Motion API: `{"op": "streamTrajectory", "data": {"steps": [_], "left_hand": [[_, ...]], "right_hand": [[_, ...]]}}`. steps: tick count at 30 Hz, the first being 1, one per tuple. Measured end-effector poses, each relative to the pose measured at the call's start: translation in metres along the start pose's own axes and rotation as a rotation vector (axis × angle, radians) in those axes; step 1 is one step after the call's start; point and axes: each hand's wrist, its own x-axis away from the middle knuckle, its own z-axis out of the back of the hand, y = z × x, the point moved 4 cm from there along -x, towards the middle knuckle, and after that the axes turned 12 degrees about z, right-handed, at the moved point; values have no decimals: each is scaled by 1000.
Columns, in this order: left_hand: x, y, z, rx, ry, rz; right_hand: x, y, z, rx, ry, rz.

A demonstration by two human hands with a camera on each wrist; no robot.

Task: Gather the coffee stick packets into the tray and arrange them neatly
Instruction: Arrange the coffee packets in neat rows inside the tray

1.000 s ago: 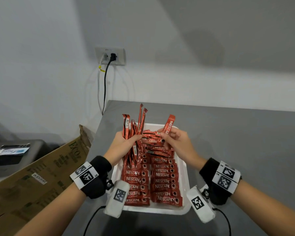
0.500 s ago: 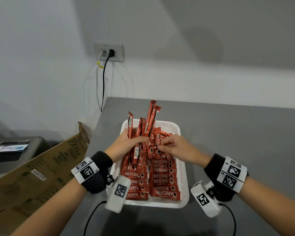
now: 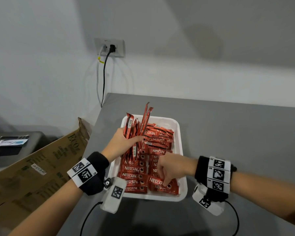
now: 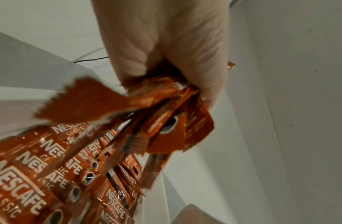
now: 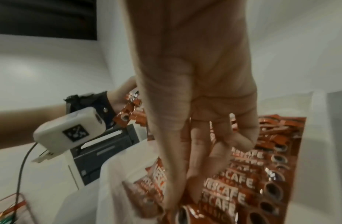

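From the head view, the left hand (image 3: pixel 121 143) clenches a bundle of upright Nescafé stick packets (image 3: pixel 136 128) over the far left part of the white tray (image 3: pixel 181 150). The left wrist view adds the bundle's serrated lower ends fanning out below the fist. The right hand (image 3: pixel 170 168) reaches down at the tray's near right corner; only the right wrist view shows its thumb and forefinger pinching the cup-printed end of the nearest flat packet (image 5: pixel 214 201), with the other fingers loosely curled. That view also shows a dark printer (image 5: pixel 105 150) beyond the table edge.

Two columns of flat packets (image 3: pixel 134 176) fill the tray, and a loose heap lies at the far right; the exact number cannot be told. The tray sits on a grey table (image 3: pixel 237 142). A cardboard box (image 3: pixel 37 167) stands to the left, and a wall socket (image 3: pixel 110 47) with two plugs is behind it.
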Motion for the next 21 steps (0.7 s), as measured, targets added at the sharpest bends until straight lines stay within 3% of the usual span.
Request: {"op": "streamTrajectory", "data": {"steps": [10,21], "left_hand": [[4,-8,12,14,10,27],[0,-6,13,21,4,1]], "right_hand": [[-15,-8,-17,195,-203,-31],[-19,-13,-12,402,-240,-105]]}}
